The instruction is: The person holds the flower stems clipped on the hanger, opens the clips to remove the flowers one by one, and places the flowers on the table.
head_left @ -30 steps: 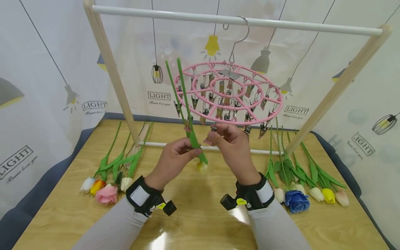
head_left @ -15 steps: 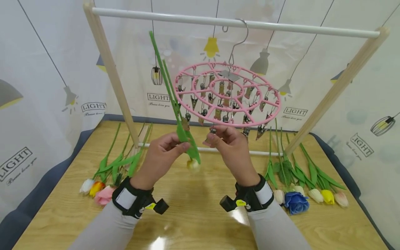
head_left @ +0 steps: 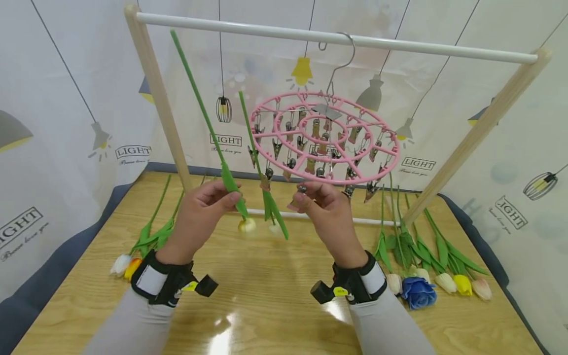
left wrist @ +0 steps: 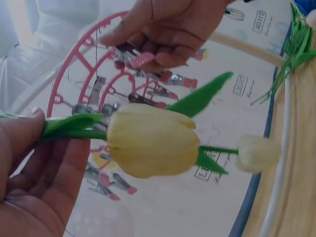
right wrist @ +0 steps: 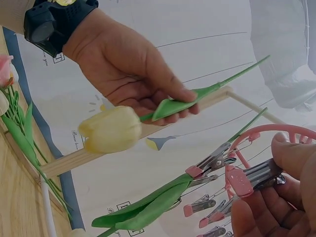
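My left hand (head_left: 195, 214) pinches a pale yellow tulip (left wrist: 153, 140) by its green stem and leaf, bloom downward and stem slanting up to the left. A second tulip (left wrist: 257, 154), whitish, hangs bloom down from a clip (right wrist: 212, 160) at the left front of the pink round clip hanger (head_left: 341, 182). Below the hanger's front rim, my right hand (head_left: 329, 214) holds a metal clip with pink tips (right wrist: 252, 178) between thumb and fingers. In the right wrist view nothing sits in that clip's tips. Several other clips dangle from the rings.
A rack with a white top bar (head_left: 248, 30) and wooden posts carries the hanger by its hook (head_left: 353, 49). Tulips (head_left: 120, 265) lie at the table's left, partly behind my left forearm. At the right lie more tulips (head_left: 463, 285) and a blue rose (head_left: 418, 293).
My left hand has moved left, carrying the yellow tulip away from the hanging one, so the two stems now stand apart. My right hand stays at its clip.
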Demonstrator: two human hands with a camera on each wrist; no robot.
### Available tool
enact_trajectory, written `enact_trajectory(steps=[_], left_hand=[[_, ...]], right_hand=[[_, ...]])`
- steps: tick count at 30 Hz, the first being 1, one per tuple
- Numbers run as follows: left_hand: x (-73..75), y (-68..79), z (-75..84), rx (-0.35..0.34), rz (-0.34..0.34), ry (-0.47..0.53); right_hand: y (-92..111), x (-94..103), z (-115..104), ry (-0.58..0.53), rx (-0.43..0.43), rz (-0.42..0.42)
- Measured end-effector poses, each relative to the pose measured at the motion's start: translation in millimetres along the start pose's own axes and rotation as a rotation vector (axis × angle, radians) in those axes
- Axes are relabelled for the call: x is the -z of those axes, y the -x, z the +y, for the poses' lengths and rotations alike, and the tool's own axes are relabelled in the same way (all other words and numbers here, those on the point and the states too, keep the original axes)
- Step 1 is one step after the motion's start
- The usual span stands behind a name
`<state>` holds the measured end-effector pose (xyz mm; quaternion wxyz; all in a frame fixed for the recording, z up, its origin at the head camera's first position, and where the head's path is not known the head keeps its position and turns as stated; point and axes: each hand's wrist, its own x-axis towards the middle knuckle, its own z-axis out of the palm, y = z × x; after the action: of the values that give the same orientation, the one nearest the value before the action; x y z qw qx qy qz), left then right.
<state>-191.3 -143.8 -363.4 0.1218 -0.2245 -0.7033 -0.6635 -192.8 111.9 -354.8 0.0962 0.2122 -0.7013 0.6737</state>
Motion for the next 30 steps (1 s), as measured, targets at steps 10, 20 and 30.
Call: enact_trajectory(steps=[10, 20, 30], left_hand=[[26.6, 5.7, -21.5, 0.235, 0.05, -0.186], [50.2, 12.2, -54.2, 0.38, -0.02, -0.325], [60.6, 17.9, -76.9, 0.475, -0.138, -0.532]], right_hand=[[0, 2.1, -1, -0.024, -0.003, -0.003], [1, 3.1, -1, -0.015, -0.027, -0.004], [1, 5.3, -1, -0.004, -0.021, -0.013]])
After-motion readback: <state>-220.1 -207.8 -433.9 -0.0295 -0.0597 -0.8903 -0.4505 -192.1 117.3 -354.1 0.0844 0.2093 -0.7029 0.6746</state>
